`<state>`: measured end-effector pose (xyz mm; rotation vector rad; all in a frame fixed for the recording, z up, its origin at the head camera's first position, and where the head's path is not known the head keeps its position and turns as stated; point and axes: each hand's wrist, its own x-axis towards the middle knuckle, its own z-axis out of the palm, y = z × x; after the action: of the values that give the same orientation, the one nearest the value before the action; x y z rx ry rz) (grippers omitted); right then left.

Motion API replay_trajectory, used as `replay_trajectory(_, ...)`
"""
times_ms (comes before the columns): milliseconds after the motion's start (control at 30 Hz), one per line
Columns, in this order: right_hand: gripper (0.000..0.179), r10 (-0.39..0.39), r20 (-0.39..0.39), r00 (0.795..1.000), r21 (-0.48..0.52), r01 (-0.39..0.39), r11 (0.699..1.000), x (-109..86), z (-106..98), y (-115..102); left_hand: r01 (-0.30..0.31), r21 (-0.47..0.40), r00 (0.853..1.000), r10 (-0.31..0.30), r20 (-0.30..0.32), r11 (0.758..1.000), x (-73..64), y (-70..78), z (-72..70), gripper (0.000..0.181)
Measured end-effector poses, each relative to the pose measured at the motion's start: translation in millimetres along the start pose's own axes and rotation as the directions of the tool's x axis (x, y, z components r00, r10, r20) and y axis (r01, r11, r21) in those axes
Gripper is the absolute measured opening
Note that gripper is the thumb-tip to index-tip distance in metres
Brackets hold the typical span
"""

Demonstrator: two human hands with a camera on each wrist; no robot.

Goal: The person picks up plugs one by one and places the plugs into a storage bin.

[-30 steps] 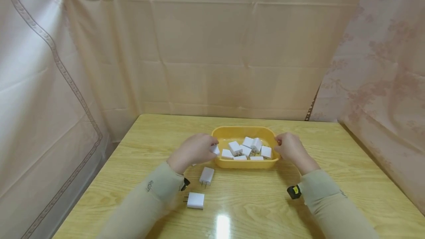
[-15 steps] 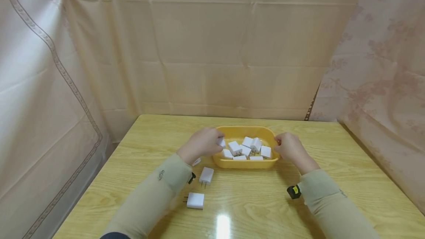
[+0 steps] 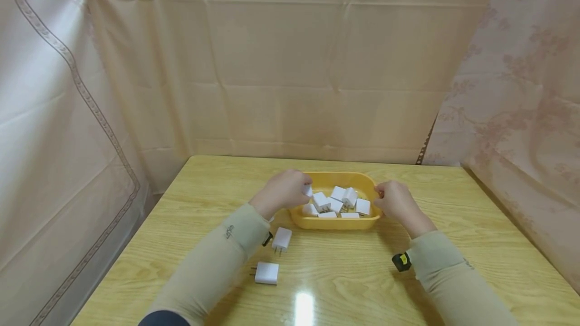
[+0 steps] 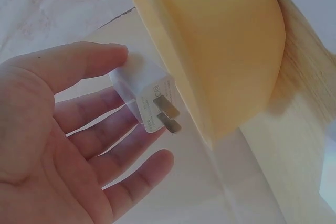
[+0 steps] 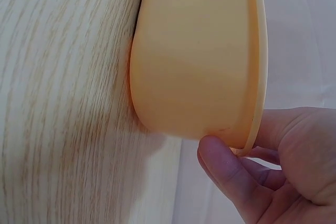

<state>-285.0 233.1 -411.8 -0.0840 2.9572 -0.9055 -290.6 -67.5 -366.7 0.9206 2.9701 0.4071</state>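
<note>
A yellow plastic basket (image 3: 337, 223) stands on the table with several white plug adapters (image 3: 335, 205) heaped inside. My left hand (image 3: 283, 192) is over the basket's left end and pinches one white charger plug (image 4: 142, 90) between thumb and fingers; its two flat metal prongs show in the left wrist view, close to the rim. At the opposite end, my right hand (image 3: 399, 204) grips the basket's rim, the thumb (image 5: 218, 156) against the outer wall. Part of the basket's left end is hidden behind my left hand.
Two white charger plugs lie on the wooden table (image 3: 344, 275) in front of the basket: an upper one (image 3: 282, 239) and a lower one (image 3: 267, 273). Another white piece is mostly hidden by my left wrist. Cloth curtains (image 3: 290, 64) hang behind and at both sides.
My left hand has moved right and slightly away from me, carrying the charger plug from the basket's left edge to over its inside. My right hand and the basket have stayed put.
</note>
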Motion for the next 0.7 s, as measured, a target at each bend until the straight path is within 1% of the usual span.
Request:
replay_trajectory(67,0.04,0.002,-0.001,1.0,0.001,-0.002,1.0,-0.2,-0.3,-0.3,-0.002,-0.005,1.0,0.002,0.0,1.0,0.5,1.0,0.0,0.006)
replay_trajectory(233,0.04,-0.002,0.002,1.0,0.002,0.002,1.0,-1.1,-0.2,-0.6,0.005,0.012,1.0,-0.005,0.0,1.0,1.3,3.0,1.3,0.007)
replay_trajectory(300,0.04,-0.003,0.005,1.0,0.003,0.003,1.0,-1.8,-0.2,-0.7,0.01,0.017,1.0,-0.011,0.006,1.0,1.5,3.7,2.4,0.008)
replay_trajectory(367,0.039,-0.003,0.005,1.0,0.005,0.003,1.0,-2.2,-0.1,-0.7,0.015,0.004,1.0,-0.015,0.021,1.0,1.3,4.2,3.6,0.008)
replay_trajectory(467,0.039,-0.006,0.004,1.0,0.007,0.006,1.0,-2.7,0.1,-1.0,0.026,-0.023,0.999,-0.025,0.044,0.999,0.7,4.6,5.6,0.014)
replay_trajectory(600,0.039,-0.014,-0.002,1.0,0.002,0.014,1.0,-3.0,0.3,-1.1,0.039,-0.046,0.997,-0.036,0.069,0.998,-0.5,5.0,7.7,0.028)
replay_trajectory(700,0.039,-0.017,-0.007,1.0,-0.004,0.017,1.0,-2.9,0.0,-1.1,0.039,-0.046,0.996,-0.035,0.081,0.998,-1.1,5.6,8.5,0.03)
